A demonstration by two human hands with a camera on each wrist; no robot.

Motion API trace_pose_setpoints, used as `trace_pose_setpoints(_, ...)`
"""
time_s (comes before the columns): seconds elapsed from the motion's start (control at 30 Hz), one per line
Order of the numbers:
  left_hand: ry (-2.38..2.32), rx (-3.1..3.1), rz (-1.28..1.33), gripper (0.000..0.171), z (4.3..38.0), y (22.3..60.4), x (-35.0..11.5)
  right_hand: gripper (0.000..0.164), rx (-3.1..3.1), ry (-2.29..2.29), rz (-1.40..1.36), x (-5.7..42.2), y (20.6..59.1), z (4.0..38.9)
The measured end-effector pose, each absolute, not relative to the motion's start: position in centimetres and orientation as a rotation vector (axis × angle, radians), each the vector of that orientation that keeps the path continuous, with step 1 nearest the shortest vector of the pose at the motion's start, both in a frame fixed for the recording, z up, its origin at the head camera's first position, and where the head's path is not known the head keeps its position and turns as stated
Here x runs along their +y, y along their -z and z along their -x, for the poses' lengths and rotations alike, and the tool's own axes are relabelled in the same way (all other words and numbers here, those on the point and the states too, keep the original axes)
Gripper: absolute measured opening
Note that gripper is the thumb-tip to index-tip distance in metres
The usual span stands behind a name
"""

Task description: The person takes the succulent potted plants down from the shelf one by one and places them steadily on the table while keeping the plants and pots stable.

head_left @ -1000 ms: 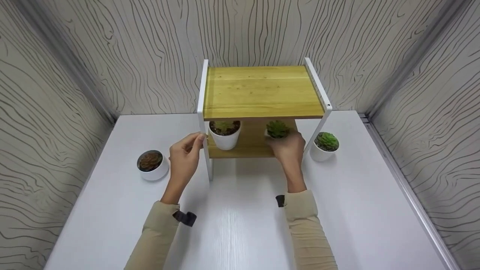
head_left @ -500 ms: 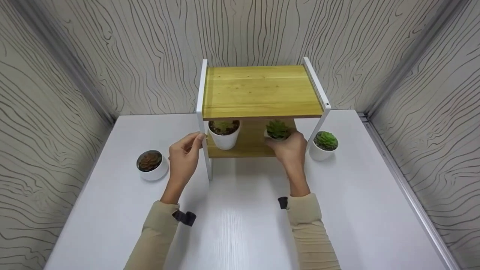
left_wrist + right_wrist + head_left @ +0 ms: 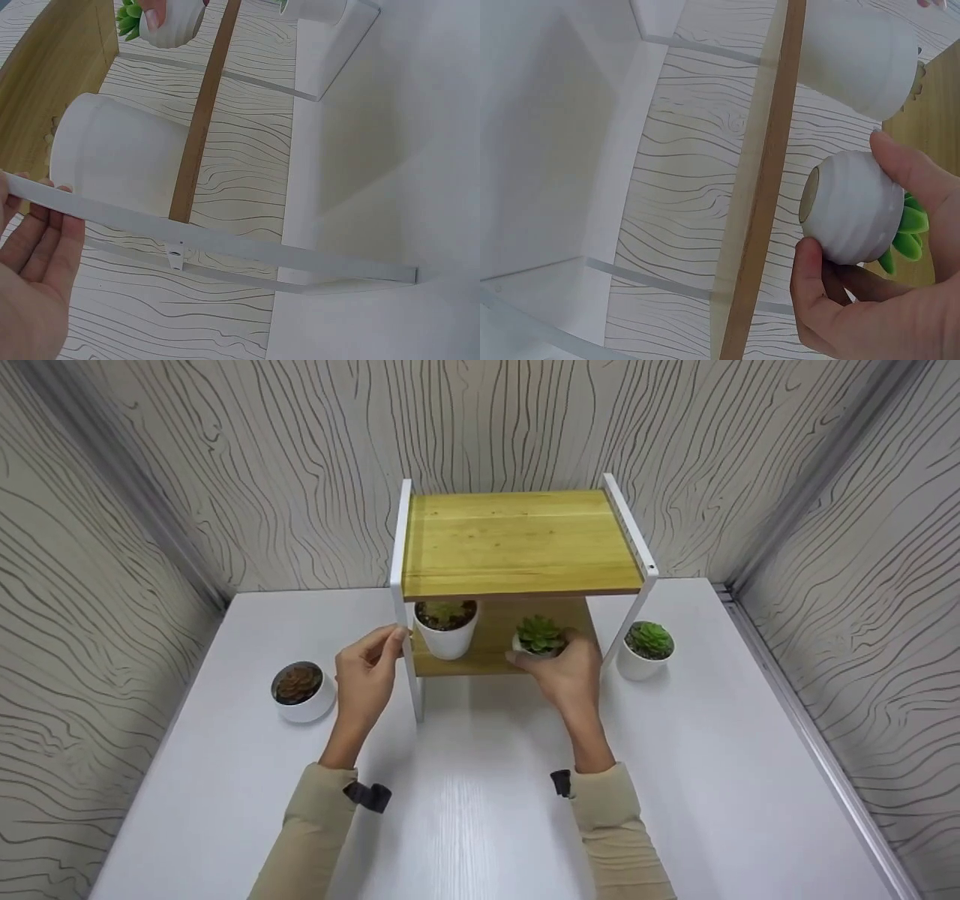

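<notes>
My right hand [image 3: 574, 675] holds a small ribbed white pot with a green succulent [image 3: 538, 634] between thumb and fingers. In the right wrist view the pot's base [image 3: 810, 195] shows, lifted off the lower shelf board [image 3: 769, 180]. My left hand [image 3: 367, 675] pinches the left front post [image 3: 135, 217] of the shelf rack, its fingers behind the white bar. Close to that post, a larger white pot with a plant [image 3: 448, 639] stands on the lower board, partly under the upper board [image 3: 521, 540].
Right of the rack, another white pot with a green succulent [image 3: 646, 649] stands on the white table [image 3: 465, 825]. A low white pot with a brown succulent [image 3: 301, 690] is to the left. A patterned wall [image 3: 495, 420] rises behind the rack.
My right hand has shifted left and slightly toward me with the potted succulent. My left hand has stayed at the post.
</notes>
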State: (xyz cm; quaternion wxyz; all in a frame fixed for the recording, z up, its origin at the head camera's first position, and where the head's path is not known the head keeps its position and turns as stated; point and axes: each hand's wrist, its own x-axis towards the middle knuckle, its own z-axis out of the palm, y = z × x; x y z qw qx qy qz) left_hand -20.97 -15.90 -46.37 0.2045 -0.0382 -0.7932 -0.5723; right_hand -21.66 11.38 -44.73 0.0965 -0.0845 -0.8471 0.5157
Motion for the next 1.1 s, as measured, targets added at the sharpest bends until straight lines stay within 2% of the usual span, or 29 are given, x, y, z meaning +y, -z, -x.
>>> trace_pose_setpoints(0.5,1.595,-2.180,0.140,0.023,21.0,46.5,-16.0,0.066,-2.489,-1.531,0.180,11.4,45.0,19.2)
trace_pose_setpoints(1.1,1.609,-2.172,0.135,0.023,21.1,46.6,-16.0,0.070,-2.545,-1.582,0.209,12.5,45.5,16.9)
